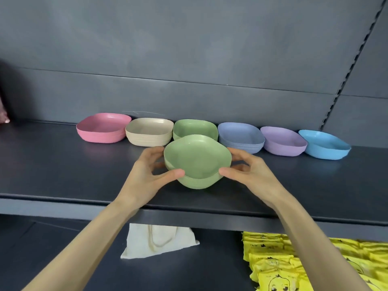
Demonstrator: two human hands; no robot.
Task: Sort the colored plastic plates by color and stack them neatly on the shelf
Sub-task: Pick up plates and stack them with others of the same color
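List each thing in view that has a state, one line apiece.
Front green stack, held between both hands, top plate askew.
Left hand, grips its left rim.
Right hand, grips its right rim.
Pink stack, nested, on the shelf.
Beige stack, nested.
Rear green stack, nested, partly hidden behind the front one.
Slate-blue stack, nested.
Purple stack, nested.
Light-blue stack, nested, at the row's right end.

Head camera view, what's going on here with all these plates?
A person is sorting plastic plates on a dark shelf. The left grip and right grip hold a small stack of green plates by its sides, near the shelf's front. Its top plate sits turned against those below. Whether the stack rests on the shelf is unclear. Behind it, six sorted stacks stand in a row: pink, beige, green, grey-blue, purple and light blue.
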